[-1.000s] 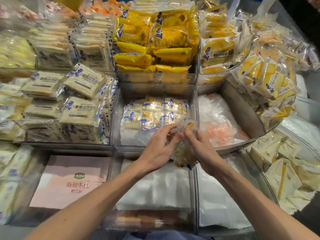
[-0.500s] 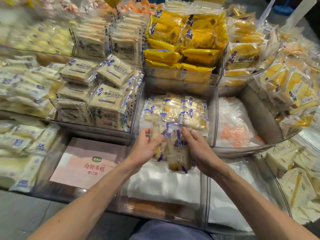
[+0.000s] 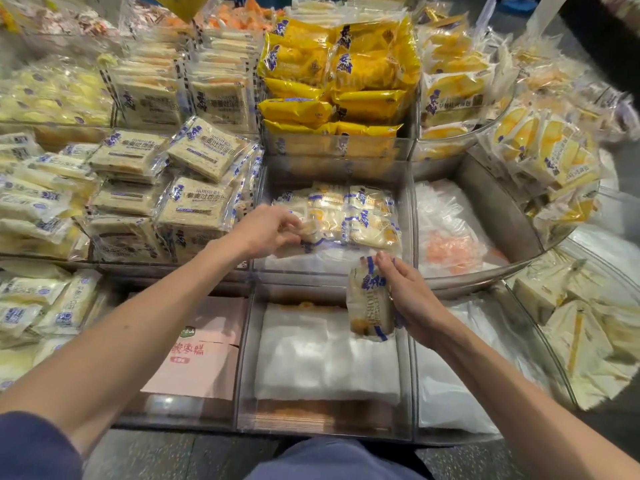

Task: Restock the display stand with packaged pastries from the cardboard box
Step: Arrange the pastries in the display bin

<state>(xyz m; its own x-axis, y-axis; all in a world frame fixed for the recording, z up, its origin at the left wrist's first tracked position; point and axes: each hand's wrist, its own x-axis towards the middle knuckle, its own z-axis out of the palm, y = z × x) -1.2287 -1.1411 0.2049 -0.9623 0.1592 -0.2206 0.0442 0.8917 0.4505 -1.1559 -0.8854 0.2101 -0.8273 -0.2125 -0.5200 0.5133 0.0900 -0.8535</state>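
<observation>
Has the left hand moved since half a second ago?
Yes. The left hand, pinching a pastry packet, went forward over the middle compartment's front wall, toward the packets lying inside.

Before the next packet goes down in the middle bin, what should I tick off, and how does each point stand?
1. Left hand grips a small packet over the middle bin: ok.
2. Right hand holds an upright packet near the bin's front wall: ok.
3. Free room in the bin: ok, bare white liner at the front.
4. Stocked packets lie flat at the back: ok.
5. Both held packets sealed: cannot tell, blurred.
6. Cardboard box within reach: cannot tell, not in view.
</observation>
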